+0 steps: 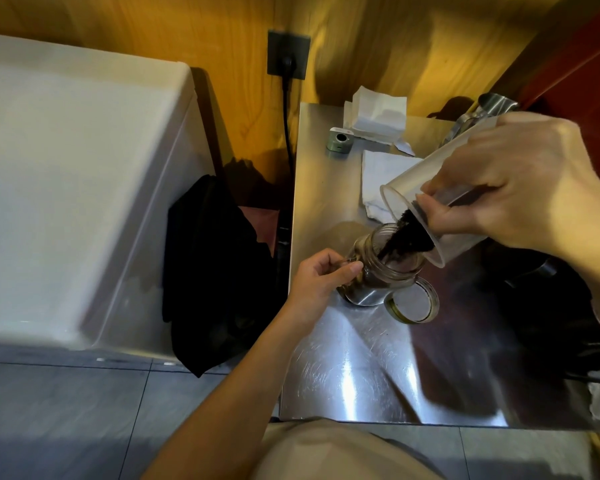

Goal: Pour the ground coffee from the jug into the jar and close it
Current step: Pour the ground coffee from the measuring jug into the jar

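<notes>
A clear plastic jug (426,174) is tipped mouth-down to the left, held in my right hand (520,188). Dark ground coffee (407,237) slides out of its rim into the open glass jar (378,271). The jar stands tilted on the steel table, partly filled with dark grounds. My left hand (323,275) grips the jar's side at its left. The jar's round lid (413,303) lies on the table just to the right of the jar's base, inner side up.
The steel table (361,375) ends at a left edge beside a black cloth (208,271) and a large white appliance (77,188). Paper filters (374,116), a small grey device (340,140), a white cloth (381,174) and metal cups (492,105) sit behind.
</notes>
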`<state>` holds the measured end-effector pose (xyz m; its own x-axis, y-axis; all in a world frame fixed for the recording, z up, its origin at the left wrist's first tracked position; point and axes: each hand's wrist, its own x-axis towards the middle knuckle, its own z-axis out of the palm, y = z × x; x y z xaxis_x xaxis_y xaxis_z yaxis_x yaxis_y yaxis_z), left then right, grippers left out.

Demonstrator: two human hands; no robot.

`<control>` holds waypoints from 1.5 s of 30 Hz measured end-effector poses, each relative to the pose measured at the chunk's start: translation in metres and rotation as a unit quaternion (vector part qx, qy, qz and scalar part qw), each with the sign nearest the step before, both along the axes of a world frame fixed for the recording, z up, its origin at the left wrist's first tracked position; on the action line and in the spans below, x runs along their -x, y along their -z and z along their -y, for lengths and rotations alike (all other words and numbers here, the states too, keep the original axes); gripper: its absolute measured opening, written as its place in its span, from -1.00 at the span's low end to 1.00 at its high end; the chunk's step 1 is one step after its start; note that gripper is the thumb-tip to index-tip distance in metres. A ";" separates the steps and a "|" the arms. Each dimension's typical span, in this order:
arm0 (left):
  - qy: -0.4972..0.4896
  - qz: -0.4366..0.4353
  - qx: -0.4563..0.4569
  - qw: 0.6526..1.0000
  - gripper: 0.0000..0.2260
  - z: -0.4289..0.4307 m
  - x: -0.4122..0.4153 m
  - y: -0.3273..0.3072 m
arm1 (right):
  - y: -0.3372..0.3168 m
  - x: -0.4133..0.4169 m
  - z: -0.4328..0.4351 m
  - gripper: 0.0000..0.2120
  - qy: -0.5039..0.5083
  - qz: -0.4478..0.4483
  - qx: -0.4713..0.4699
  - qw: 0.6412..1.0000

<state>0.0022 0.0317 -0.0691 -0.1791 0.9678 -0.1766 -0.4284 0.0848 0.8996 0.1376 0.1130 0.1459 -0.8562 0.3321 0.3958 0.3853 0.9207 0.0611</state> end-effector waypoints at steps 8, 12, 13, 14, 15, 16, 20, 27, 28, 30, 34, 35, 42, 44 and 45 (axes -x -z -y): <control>-0.008 0.020 -0.001 1.000 -0.85 -0.001 -0.002 0.000 | 0.003 0.000 -0.001 -0.76 -0.001 0.027 -0.012 1.000; -0.007 0.027 -0.002 1.000 -0.85 -0.001 -0.002 0.000 | 0.003 0.000 -0.002 -0.75 -0.009 0.027 -0.017 0.999; -0.008 0.027 -0.001 1.000 -0.86 -0.001 -0.003 0.000 | 0.003 0.000 -0.002 -0.75 -0.012 0.031 -0.018 0.999; -0.009 0.027 0.000 1.000 -0.86 -0.001 -0.003 0.000 | 0.003 0.000 -0.002 -0.75 -0.016 0.035 -0.020 0.999; -0.010 0.027 0.000 1.000 -0.86 -0.001 -0.003 0.000 | 0.003 0.000 -0.002 -0.76 -0.021 0.037 -0.022 0.999; -0.011 0.028 0.000 1.000 -0.86 -0.001 -0.003 0.000 | 0.003 0.000 -0.002 -0.77 -0.027 0.036 -0.024 0.999; -0.015 0.026 0.003 1.000 -0.86 -0.002 -0.003 0.000 | 0.006 0.001 0.001 -0.77 -0.061 0.025 -0.045 0.997; -0.021 0.017 -0.005 1.000 -0.85 0.000 -0.004 -0.002 | 0.008 0.004 0.004 -0.78 -0.090 0.028 -0.070 0.993; -0.022 0.017 -0.004 1.000 -0.85 0.000 -0.004 -0.002 | 0.008 0.004 0.004 -0.78 -0.092 0.030 -0.067 0.993; -0.021 0.016 -0.002 1.000 -0.84 0.000 -0.004 -0.003 | 0.009 0.005 0.004 -0.78 -0.096 0.035 -0.066 0.993; -0.021 0.014 0.002 1.000 -0.84 0.001 -0.004 -0.004 | 0.010 0.004 0.003 -0.74 -0.089 0.038 -0.086 0.992; -0.021 0.015 0.003 1.000 -0.84 0.001 -0.004 -0.005 | 0.011 0.004 0.003 -0.72 -0.090 0.040 -0.090 0.991; -0.023 0.023 0.011 0.999 -0.83 0.001 -0.005 -0.007 | 0.015 0.002 0.007 -0.74 -0.103 0.035 -0.118 0.987; -0.021 0.017 0.014 1.000 -0.83 0.001 -0.005 -0.008 | 0.015 0.002 0.007 -0.74 -0.106 0.043 -0.120 0.986; -0.019 0.011 0.015 1.000 -0.84 0.002 -0.005 -0.008 | 0.015 0.002 0.006 -0.73 -0.107 0.047 -0.118 0.986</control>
<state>0.0068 0.0301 -0.0614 -0.2118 0.9547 -0.2091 -0.4520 0.0940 0.8870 0.1359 0.1070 0.1307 -0.9331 0.0489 0.3563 0.1672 0.9361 0.3094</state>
